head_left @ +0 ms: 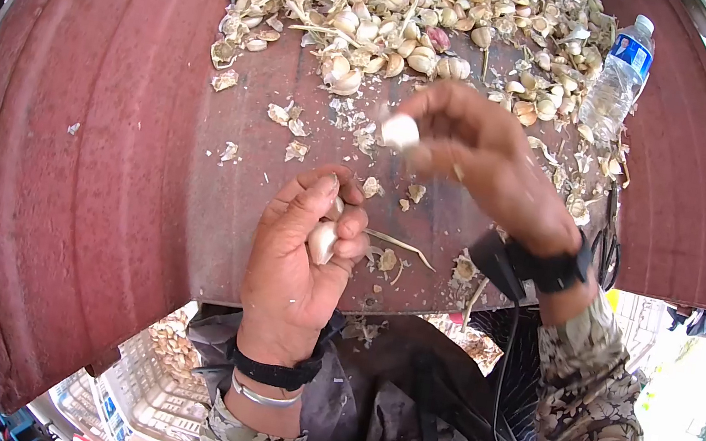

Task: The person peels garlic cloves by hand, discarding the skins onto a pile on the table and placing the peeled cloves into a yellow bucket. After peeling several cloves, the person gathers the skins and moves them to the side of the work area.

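Palm up over the table's near edge, my left hand point(304, 240) curls its fingers round peeled white garlic cloves point(323, 243). Up and to the right of it, my right hand point(483, 158) pinches a white clove point(401, 132) between thumb and fingers, slightly blurred by motion. The two hands are apart. Beyond them lies a wide heap of unpeeled garlic cloves and bulbs point(404, 16) with dry stalks. Scraps of papery skin point(286, 118) are scattered on the red table point(133, 93) around my hands.
A plastic bottle with a blue label point(617, 78) lies at the heap's right side. A black cable point(611, 234) runs near my right wrist. Below the table edge at the lower left stand white baskets point(162, 375), one holding garlic pieces.
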### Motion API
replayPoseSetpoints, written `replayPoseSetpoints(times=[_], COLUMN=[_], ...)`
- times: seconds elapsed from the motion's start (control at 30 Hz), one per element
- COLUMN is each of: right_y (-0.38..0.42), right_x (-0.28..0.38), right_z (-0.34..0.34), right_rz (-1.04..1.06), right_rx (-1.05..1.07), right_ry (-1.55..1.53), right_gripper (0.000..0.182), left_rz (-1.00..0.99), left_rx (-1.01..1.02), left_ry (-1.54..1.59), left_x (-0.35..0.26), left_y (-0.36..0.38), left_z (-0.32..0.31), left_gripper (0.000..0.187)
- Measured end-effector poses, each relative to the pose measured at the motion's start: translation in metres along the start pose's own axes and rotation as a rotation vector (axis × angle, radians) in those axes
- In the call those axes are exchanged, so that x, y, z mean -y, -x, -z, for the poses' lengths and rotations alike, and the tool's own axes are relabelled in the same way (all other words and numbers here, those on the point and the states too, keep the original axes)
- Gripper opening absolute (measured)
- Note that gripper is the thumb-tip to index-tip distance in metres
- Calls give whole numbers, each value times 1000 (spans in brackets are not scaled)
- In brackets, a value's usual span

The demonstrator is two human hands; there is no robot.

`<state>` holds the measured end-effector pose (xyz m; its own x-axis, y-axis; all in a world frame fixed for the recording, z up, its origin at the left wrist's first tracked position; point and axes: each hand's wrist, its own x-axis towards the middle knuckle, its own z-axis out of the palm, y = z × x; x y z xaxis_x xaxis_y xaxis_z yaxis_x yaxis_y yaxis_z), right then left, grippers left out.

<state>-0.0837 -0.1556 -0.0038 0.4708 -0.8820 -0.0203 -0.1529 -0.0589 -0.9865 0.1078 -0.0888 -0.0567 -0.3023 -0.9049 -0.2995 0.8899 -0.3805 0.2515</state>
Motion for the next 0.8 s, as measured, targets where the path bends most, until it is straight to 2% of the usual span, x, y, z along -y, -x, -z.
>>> replayPoseSetpoints(times=[0.03, 0.07, 0.1, 0.13, 0.17, 0.23, 0.27, 0.4, 0.43, 0.5, 0.53, 0.6, 0.63, 0.7, 0.77, 0.8], right_y=[10, 24, 37, 49, 51, 61, 64, 71, 71, 69, 67, 66, 66, 45, 32, 28], right_x=[-1, 9, 33, 52, 54, 66, 70, 81, 76, 59, 55, 50, 53, 75, 31, 25], right_z=[-9, -25, -27, -28, -40, -53, -49, -23, -32, -61, -67, -73, -58, -15, -19, -24], right_rz=[208, 215, 167, 119, 259, 568, 567, -230, -232, 486, 489, 713, 710, 285, 555, 468], right_rx=[98, 232, 419, 605, 715, 538, 529, 909, 908, 434, 440, 238, 239, 601, 111, 11], right_ry=[-149, -502, -528, -549, -617, -710, -708, -731, -735, -819, -823, -815, -816, 64, 396, 414], right_gripper=[23, 21, 20, 21, 26, 20, 20, 30, 30, 17, 17, 15, 15, 33, 30, 26], left_rz=[-21, -28, -36, -27, -18, -22, -34, -35, -28, -28, -22, -15, 12, 30, 61, 75], left_rx=[-41, -107, -172, -95, -92, -69, -66, -75, -64, -42, -45, -41, -9, 11, -57, -89], left_ry=[-34, -95, -159, -125, -138, -99, -101, -104, -102, -104, -115, -122, -99, -76, -60, -52], left_x=[2, 4, 5, 4, 3, 4, 5, 8, 8, 8, 9, 9, 9, 7, 9, 9], left_y=[1, 2, 2, 2, 1, -1, -1, -2, -1, -3, -3, -4, -4, -1, 0, 0], left_z=[-5, -12, -16, -12, -9, -8, -9, -10, -9, -11, -12, -13, -13, -13, -20, -21], left_gripper=[14, 14, 14, 14, 14, 18, 19, 19, 19, 19, 19, 19, 23, 29, 34, 36])
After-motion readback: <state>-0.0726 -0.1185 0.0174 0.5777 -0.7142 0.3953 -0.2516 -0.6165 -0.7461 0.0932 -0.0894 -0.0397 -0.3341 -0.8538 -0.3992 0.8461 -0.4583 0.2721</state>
